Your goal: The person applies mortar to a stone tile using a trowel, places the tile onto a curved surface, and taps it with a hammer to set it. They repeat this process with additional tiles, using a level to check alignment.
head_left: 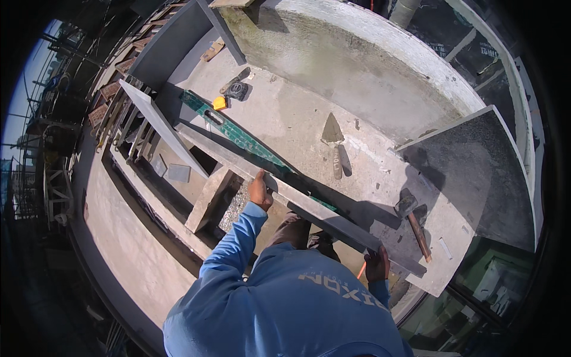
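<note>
A long narrow grey stone slab (324,215) stands on edge in front of my body, running from upper left to lower right. My left hand (260,190) is closed over its top edge near the middle. My right hand (377,265) grips it near its right end, fingers partly in shadow. Just beyond the slab, a green spirit level (238,138) lies alongside, partly hidden by it. A pointed trowel (333,140) rests on the pale ledge farther off. To the right lies a mallet (410,215) with a dark head and wooden handle.
A black tape measure (237,90) and a yellow block-shaped tool (220,103) sit at the upper left. A thin upright panel (160,125) leans at left. Large grey panels (482,172) stand at right. A concrete wall (357,71) bounds the far side. Scaffolding shows far left.
</note>
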A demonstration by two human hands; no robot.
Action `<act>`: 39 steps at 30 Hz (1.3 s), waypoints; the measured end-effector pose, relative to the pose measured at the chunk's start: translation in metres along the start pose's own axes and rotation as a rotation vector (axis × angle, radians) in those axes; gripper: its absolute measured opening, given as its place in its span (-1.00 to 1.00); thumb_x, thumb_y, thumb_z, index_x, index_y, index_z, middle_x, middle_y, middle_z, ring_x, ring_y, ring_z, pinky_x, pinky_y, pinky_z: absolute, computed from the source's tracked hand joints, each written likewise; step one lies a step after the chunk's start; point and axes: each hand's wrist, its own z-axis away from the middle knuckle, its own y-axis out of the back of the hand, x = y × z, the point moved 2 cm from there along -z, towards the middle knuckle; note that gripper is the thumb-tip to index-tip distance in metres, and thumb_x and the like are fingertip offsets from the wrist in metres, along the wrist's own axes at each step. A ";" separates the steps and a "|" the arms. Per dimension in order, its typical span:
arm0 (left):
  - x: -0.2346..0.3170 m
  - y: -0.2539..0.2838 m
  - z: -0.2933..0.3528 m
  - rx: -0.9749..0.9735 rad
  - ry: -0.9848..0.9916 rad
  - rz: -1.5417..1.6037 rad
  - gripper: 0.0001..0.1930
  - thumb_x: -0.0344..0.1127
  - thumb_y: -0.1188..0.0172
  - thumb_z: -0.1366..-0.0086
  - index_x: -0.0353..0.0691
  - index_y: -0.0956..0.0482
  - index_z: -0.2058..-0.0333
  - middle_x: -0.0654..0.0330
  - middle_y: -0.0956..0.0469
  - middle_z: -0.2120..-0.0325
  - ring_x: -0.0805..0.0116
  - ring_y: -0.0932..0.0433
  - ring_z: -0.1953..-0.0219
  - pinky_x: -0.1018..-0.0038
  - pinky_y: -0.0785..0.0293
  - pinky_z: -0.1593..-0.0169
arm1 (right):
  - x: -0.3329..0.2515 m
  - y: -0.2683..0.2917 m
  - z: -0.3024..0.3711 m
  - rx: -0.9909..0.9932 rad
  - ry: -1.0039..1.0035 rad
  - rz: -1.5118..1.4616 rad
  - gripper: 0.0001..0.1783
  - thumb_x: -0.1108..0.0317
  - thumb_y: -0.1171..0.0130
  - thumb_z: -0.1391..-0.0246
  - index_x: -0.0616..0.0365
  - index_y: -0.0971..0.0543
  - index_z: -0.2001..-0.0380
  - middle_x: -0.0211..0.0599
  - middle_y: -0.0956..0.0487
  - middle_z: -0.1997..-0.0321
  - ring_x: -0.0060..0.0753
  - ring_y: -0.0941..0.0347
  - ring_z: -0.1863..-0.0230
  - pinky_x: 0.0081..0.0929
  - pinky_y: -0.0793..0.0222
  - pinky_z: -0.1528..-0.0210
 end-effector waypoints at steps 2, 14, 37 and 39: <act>-0.002 0.009 -0.001 0.037 -0.003 -0.013 -0.77 -0.19 -0.22 -0.34 -0.16 -0.49 0.14 0.25 -0.54 0.36 0.33 -0.56 0.38 0.29 -0.53 0.25 | 0.017 0.010 -0.001 -0.077 -0.055 0.003 -0.80 0.21 -0.21 -0.22 -0.06 -0.56 0.12 -0.47 -0.61 0.08 -0.34 -0.53 0.03 -0.35 -0.43 0.23; 0.064 0.060 -0.106 0.202 -0.120 0.013 -0.61 -0.15 -0.17 -0.40 -0.33 -0.46 -0.03 0.11 -0.55 0.13 0.17 -0.59 0.21 0.19 -0.54 0.15 | 0.152 -0.079 -0.005 -0.073 -0.274 -0.107 -0.68 0.14 -0.18 -0.26 -0.04 -0.47 -0.02 -0.37 -0.55 0.10 -0.36 -0.50 0.12 -0.38 -0.47 0.21; 0.167 0.079 -0.186 0.605 -0.556 -1.350 -0.53 0.09 -0.29 -0.23 -0.24 -0.72 0.18 -0.21 -0.60 0.26 -0.07 -0.62 0.22 0.15 -0.60 0.18 | 0.198 -0.123 -0.084 -0.024 -0.004 1.204 -0.38 -0.22 -0.09 -0.20 0.24 -0.65 0.34 -0.07 -0.66 0.27 -0.24 -0.65 0.34 -0.22 -0.54 0.29; 0.161 0.072 -0.172 0.669 -0.707 -1.282 -0.47 0.09 -0.26 -0.26 -0.26 -0.64 0.03 -0.26 -0.52 0.19 -0.11 -0.57 0.18 0.12 -0.58 0.16 | 0.187 -0.108 -0.060 0.056 0.065 1.298 -0.41 -0.14 -0.12 -0.21 0.29 -0.64 0.28 -0.04 -0.66 0.37 -0.23 -0.66 0.40 -0.27 -0.55 0.24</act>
